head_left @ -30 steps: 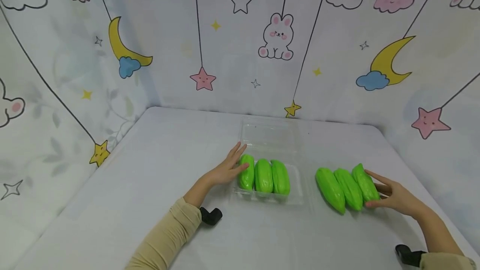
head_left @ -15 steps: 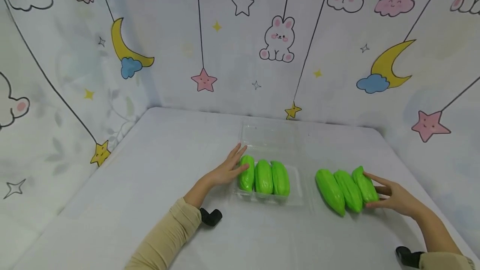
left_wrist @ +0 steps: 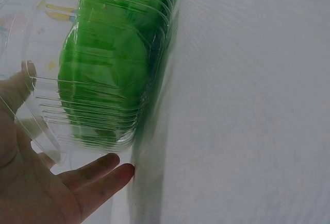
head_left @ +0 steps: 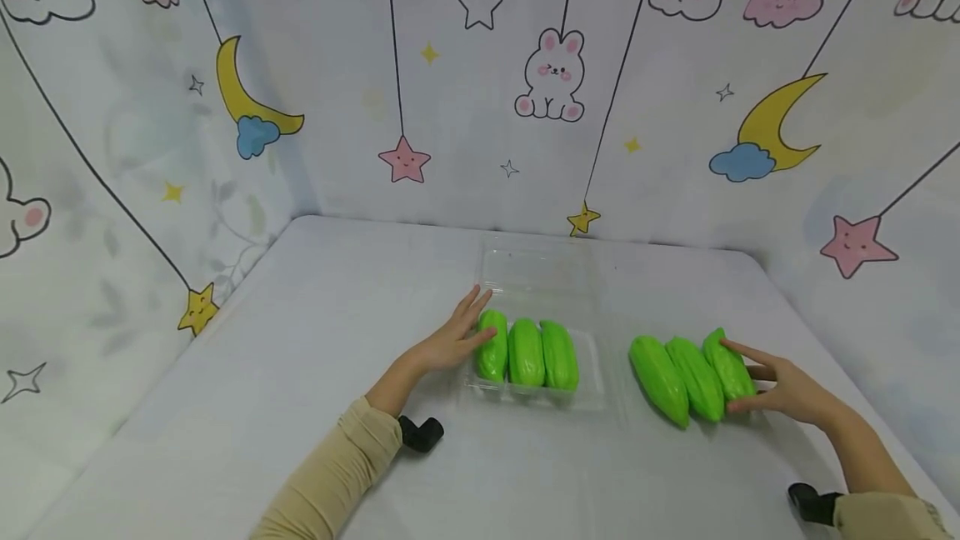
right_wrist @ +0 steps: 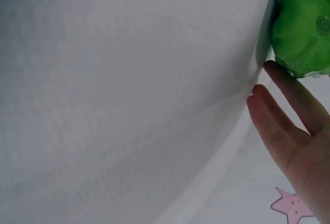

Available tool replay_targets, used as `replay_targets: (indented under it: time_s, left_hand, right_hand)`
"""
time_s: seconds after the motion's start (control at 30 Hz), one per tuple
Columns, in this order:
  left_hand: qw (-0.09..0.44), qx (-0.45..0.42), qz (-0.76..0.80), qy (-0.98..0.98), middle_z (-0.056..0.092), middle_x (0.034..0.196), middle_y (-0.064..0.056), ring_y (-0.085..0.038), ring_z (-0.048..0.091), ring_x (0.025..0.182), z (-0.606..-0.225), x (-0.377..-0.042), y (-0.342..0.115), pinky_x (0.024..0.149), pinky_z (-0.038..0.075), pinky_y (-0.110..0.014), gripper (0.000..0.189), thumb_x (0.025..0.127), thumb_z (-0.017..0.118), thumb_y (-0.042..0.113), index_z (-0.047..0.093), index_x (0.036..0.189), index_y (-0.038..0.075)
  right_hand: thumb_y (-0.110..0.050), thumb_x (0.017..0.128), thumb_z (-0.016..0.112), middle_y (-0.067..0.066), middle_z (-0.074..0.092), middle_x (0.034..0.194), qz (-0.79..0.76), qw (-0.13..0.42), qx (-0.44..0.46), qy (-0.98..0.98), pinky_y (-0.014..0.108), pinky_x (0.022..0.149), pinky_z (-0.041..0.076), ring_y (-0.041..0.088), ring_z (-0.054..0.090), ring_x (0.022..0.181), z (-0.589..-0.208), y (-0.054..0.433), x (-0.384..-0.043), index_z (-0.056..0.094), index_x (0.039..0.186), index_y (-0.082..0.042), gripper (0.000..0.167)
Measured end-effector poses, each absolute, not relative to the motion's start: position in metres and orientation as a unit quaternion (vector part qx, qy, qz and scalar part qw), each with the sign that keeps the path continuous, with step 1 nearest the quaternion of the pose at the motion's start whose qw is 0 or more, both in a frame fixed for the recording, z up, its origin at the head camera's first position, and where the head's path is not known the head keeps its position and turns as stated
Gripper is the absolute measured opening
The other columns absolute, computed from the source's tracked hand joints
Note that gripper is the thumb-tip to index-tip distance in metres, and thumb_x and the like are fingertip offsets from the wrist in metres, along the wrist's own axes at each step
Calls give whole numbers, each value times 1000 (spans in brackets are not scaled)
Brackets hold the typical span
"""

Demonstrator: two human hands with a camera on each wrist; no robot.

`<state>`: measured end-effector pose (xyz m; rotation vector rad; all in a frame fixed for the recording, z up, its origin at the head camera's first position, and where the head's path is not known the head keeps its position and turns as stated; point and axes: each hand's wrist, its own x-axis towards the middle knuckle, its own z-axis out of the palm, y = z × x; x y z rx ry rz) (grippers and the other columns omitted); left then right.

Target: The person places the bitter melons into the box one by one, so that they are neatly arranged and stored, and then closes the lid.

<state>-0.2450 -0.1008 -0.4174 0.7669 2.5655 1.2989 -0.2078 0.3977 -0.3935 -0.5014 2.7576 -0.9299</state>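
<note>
Head view: on the white bench, a clear container lies with its lid folded open behind it and three green pieces side by side inside. To its right, a loose row of three more rests on the bench. A sideways push could splay or roll that row, as the pieces look smooth and rounded. The right hand has a wide grip, spanning the outermost piece; the left hand reaches over the container's left side.

Left wrist view: the container looks thin, so uneven pressure might flex or shift it. The grip is spread, fingers extended beside its wall; contact is unclear.

Right wrist view: straight fingers could slip off the rounded end. The grip is wide, one fingertip just beside a green piece.
</note>
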Motion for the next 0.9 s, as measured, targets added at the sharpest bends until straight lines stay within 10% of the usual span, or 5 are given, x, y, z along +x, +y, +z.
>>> replay_targets:
  time_s: [0.5,0.67,0.9]
  left_hand:
    - [83,258,436,858,-10,152,-10,-29,-4,138,-415,-247,-101,105,15,-54,66,98,40,37,1,149,20]
    - [84,262,435,857,-11,152,-9,-30,-4,138,-416,-247,-101,105,14,-55,67,98,40,38,2,149,18]
    - [86,260,438,856,-11,152,-6,-29,-2,138,-418,-248,-102,105,16,-54,66,98,40,38,2,149,20]
  right_hand:
    - [-18,74,77,38,31,134,-296,68,-153,940,56,81,43,53,41,110,-383,401,-205,18,146,-6,94]
    - [-19,73,78,35,36,132,-282,54,-142,947,53,82,44,22,53,105,-379,402,-202,21,145,-7,94]
    - [-21,73,78,35,35,133,-279,53,-133,950,55,84,42,47,47,109,-375,399,-199,19,146,-8,95]
